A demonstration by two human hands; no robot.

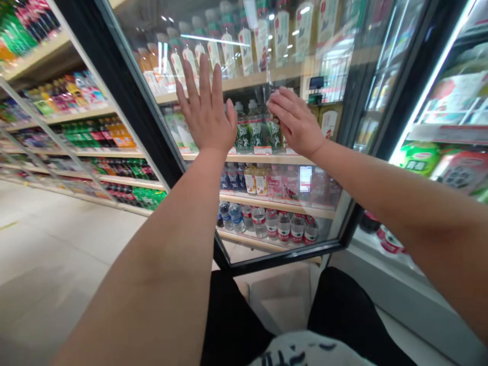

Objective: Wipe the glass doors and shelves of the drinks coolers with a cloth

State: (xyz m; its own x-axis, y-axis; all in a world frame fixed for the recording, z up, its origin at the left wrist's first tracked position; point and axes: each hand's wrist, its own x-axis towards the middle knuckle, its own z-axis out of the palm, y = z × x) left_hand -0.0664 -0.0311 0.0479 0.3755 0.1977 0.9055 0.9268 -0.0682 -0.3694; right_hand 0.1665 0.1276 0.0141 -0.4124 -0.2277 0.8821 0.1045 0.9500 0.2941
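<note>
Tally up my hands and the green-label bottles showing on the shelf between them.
Hands (left hand, right hand): 2
Green-label bottles: 3
Total: 5

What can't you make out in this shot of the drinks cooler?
Head view:
Green-labelled bottles: partly hidden behind the right hand.
Top-shelf bottles: tops cut off by the upper edge.
Price tags: too small to read.
Bright pixelated patch: blurred, so its content is unreadable.
</note>
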